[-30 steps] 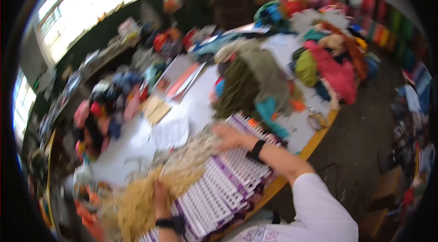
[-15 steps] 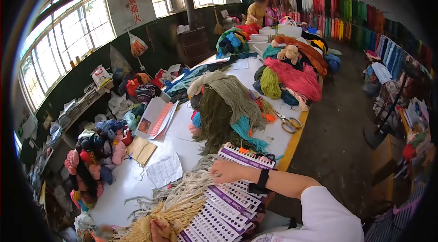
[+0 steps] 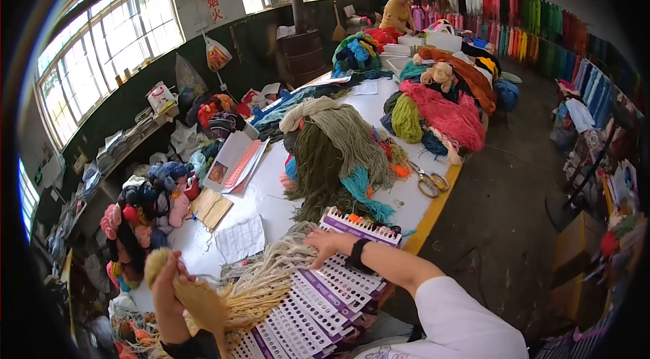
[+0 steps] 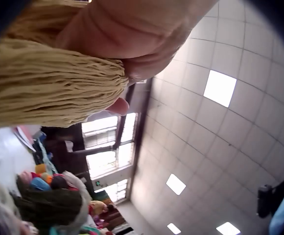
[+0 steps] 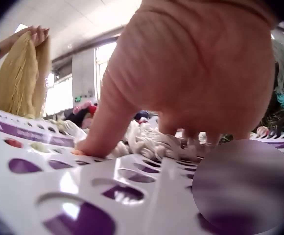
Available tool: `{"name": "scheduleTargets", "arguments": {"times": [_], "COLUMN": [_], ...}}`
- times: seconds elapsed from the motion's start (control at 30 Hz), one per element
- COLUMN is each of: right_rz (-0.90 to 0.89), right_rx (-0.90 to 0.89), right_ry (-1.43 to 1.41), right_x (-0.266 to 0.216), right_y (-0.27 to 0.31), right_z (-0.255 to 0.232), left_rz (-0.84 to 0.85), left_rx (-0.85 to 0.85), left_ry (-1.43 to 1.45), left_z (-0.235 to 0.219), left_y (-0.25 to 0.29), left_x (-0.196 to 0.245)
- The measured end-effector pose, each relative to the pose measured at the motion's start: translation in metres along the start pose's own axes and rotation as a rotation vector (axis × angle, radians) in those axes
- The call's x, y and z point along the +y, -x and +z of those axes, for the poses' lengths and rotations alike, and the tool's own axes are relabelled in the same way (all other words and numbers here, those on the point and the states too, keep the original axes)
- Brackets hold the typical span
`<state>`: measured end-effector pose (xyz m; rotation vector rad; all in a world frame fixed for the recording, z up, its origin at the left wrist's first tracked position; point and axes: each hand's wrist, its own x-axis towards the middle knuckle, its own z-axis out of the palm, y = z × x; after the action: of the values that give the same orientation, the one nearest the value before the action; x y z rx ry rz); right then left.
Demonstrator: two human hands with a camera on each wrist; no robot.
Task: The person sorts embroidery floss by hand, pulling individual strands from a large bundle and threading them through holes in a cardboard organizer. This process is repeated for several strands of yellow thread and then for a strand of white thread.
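My left hand is raised at the lower left, its fingers curled round a tan yarn bundle that hangs down towards the cards. In the left wrist view the bundle lies looped in the hand. Fanned white and purple punched cards lie along the near edge. My right hand rests on their upper end, over pale yarn strands. The right wrist view shows the hand with its thumb down on a card and fingers spread over white strands.
Olive and grey yarn is heaped beyond the cards, with scissors to its right. A printed sheet, brown packet and open folder lie left. Another person is at the far end.
My left hand has risen from the cards and moved left, lifting the tan bundle with it. The right hand has stayed near the cards' upper end. The head view has shifted.
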<state>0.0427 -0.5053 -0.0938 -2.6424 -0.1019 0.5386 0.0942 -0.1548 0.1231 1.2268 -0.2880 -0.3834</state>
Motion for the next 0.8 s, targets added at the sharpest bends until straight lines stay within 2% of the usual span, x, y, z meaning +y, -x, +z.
{"name": "scheduleTargets", "arguments": {"times": [0.07, 0.13, 0.17, 0.2, 0.23, 0.27, 0.3, 0.33, 0.37, 0.4, 0.47, 0.57, 0.7, 0.8], "right_rz": [-0.090, -0.264, -0.414, -0.379, -0.561, -0.174, -0.172, -0.297, -0.211, -0.248, -0.274, -0.259, -0.283, -0.284], "right_rx": [0.106, 0.354, 0.522, 0.333, 0.421, 0.632, 0.718, 0.730, 0.652, 0.621, 0.474, 0.494, 0.534, 0.537], "right_ry": [0.017, 0.011, -0.084, -0.155, -0.489, -0.547, -0.713, -1.067, -1.164, -1.227, -1.254, -1.402, -1.520, -1.572], "right_x": [-0.015, -0.003, 0.007, -0.005, -0.010, -0.017, -0.049, -0.075, -0.102, -0.117, -0.136, -0.147, -0.147, -0.146], "right_y": [0.022, 0.015, 0.007, 0.022, 0.019, 0.018, 0.045, 0.063, 0.087, 0.097, 0.102, 0.094, 0.090, 0.094], "right_z": [0.009, 0.031, 0.036, 0.012, 0.010, 0.017, -0.003, -0.014, -0.026, -0.025, -0.017, 0.000, 0.011, 0.009], "left_rz": [0.066, 0.119, 0.405, 0.655, 0.580, 0.638, 0.435, -0.129, -0.190, -0.158, -0.219, -0.264, -0.321, -0.342], "left_rx": [-0.083, -0.089, -0.065, -0.047, -0.307, -0.357, -0.261, -0.040, -0.069, -0.110, -0.160, -0.251, -0.163, -0.175], "left_ry": [0.050, 0.041, -0.252, -0.579, -0.517, -0.467, -0.272, 0.149, 0.268, 0.275, 0.324, 0.210, 0.166, 0.155], "left_z": [0.058, 0.065, 0.077, 0.097, 0.089, 0.091, 0.100, 0.100, 0.101, 0.100, 0.096, 0.097, 0.098, 0.091], "left_y": [0.023, 0.026, 0.040, 0.055, 0.054, 0.049, 0.050, 0.034, 0.032, 0.034, 0.030, 0.036, 0.045, 0.043], "left_x": [0.026, 0.022, 0.004, -0.014, -0.025, -0.046, -0.068, -0.079, -0.091, -0.105, -0.124, -0.129, -0.128, -0.128]}}
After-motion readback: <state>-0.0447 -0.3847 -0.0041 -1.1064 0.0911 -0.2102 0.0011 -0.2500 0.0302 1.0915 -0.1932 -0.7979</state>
